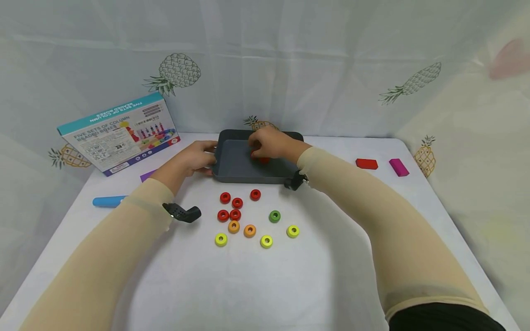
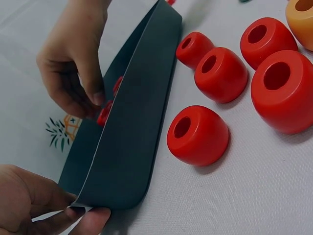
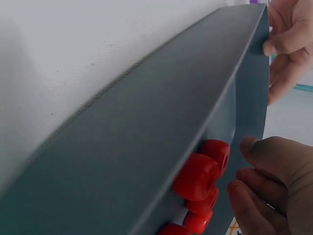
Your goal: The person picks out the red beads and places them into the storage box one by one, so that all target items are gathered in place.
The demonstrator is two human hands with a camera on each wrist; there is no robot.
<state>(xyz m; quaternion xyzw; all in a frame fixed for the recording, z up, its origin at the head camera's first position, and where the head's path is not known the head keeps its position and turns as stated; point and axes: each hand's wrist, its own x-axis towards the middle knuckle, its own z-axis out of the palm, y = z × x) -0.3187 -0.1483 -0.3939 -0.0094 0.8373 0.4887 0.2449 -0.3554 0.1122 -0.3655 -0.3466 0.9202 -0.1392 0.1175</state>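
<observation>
Facing you, a pale, creased backdrop (image 1: 306,87) hangs behind the white table (image 1: 265,289), printed with grey-outlined pineapples (image 1: 180,70) and yellow ones (image 1: 425,158). To your upper right, you see a blurred reddish patch (image 1: 511,59). Your light is soft, greyish at left, creamier at right; the table's far-right corner is rounded.

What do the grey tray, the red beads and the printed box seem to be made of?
Grey tray: perhaps plastic or coated metal, with a satin finish; its thin, smooth walls leave both possible.
Red beads: likely painted wood or plastic, semi-glossy; they show soft highlights and no clear grain.
Printed box: probably cardboard, smooth finish; flat panels and straight edges suggest this.
</observation>
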